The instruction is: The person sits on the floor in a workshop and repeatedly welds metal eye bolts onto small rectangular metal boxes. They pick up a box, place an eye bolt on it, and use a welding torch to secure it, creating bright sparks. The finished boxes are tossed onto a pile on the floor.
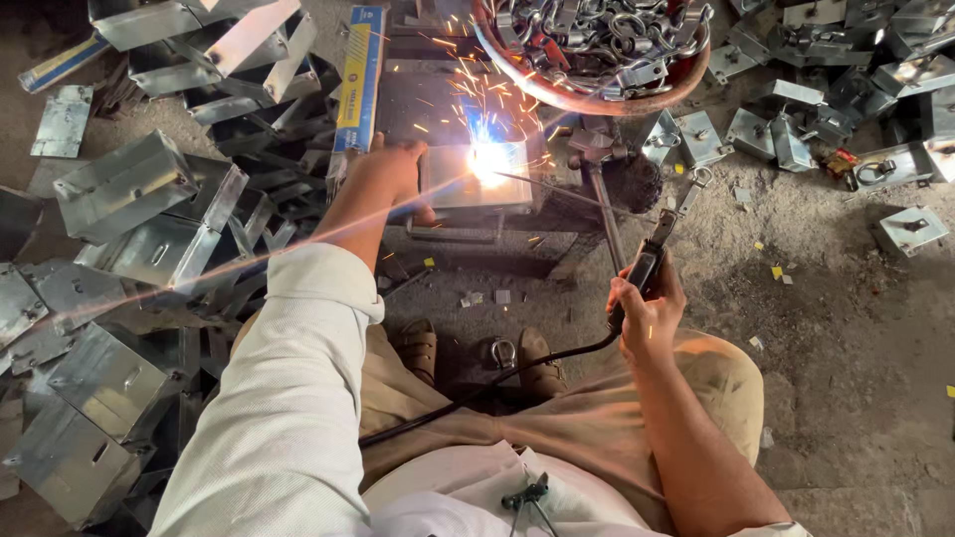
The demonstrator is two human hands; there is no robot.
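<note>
My right hand [647, 313] grips a black welding electrode holder [652, 261], its thin rod reaching left to a bright white arc [487, 159] that throws orange sparks. The arc burns on a square galvanised metal box [468, 189] resting on a low dark work stand [468, 239]. My left hand [390, 174] presses on the box's left side and steadies it. A black cable [477, 393] runs from the holder back across my lap. My sandalled feet [477, 353] rest below the stand, with a metal shackle ring [502, 351] between them.
Galvanised box shells [129, 259] are heaped on the left. A round basin of metal shackles [597, 45] sits at the top. Finished box pieces with rings [796, 129] spread at the upper right. A hammer [602, 189] lies by the stand, a blue-yellow electrode packet [358, 75] beside it.
</note>
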